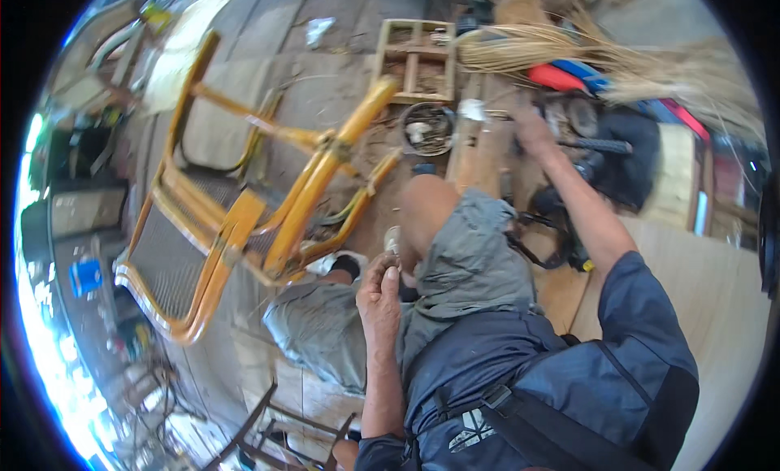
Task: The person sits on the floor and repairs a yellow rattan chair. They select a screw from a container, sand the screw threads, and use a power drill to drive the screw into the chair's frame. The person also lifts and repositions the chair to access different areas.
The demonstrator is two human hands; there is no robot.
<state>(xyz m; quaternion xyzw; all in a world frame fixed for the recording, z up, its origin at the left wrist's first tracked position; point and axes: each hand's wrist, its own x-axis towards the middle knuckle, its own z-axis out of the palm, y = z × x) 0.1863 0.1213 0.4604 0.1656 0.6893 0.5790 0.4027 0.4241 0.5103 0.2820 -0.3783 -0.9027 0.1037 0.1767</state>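
My left hand [379, 299] is in front of my knees, its fingers curled and the thumb pressed against them. What it pinches, if anything, is too small to make out; a small pale thing [392, 240] shows just beyond the fingertips. My right arm stretches far forward, and my right hand [530, 123] is over a wooden board [479, 150], by a small white object [471, 110]. Motion blurs its fingers, so their grip is unclear. To the left lies a tipped yellow-brown cane chair [305, 178] with a woven panel [166, 260].
A round tin of scraps [428, 130] stands beyond my knee, below a divided wooden tray [416, 99]. Bundled cane strands [520, 48] lie at far right, near a black bag [630, 158] and a dark-handled tool [597, 145]. A dark wooden frame [296, 418] is at lower left.
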